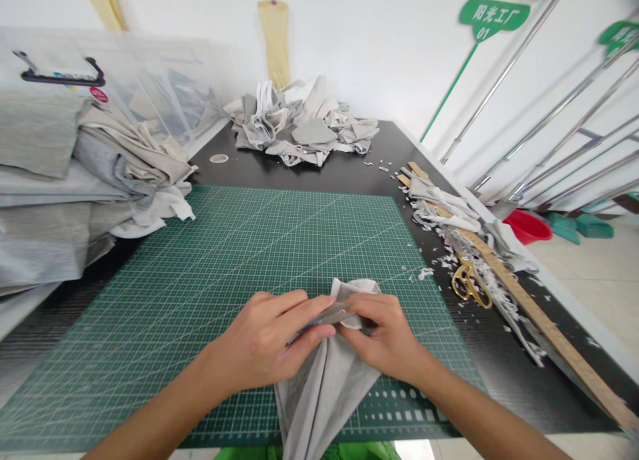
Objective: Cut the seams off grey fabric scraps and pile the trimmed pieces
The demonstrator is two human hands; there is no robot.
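A piece of light grey cloth (319, 387) is gathered between my hands, and its lower part drapes over the near edge of the green cutting mat (279, 247). My left hand (272, 333) is closed on a small grey metal tool (339, 311) with a bluish part, perhaps thread snips; the fingers cover much of it. The tool's metal end lies against the cloth near my right fingertips. My right hand (382, 327) pinches the cloth near its upper end, where a paler turned-up edge (354, 288) sticks out.
Stacked grey fabric (44, 227) and a clear plastic bin (164, 87) stand at left. A cloth heap (309, 127) lies at the back, near a tape roll (218, 158). Gold-handled scissors (469, 283), a wooden ruler (529, 307) and scraps (444, 197) lie along the right edge.
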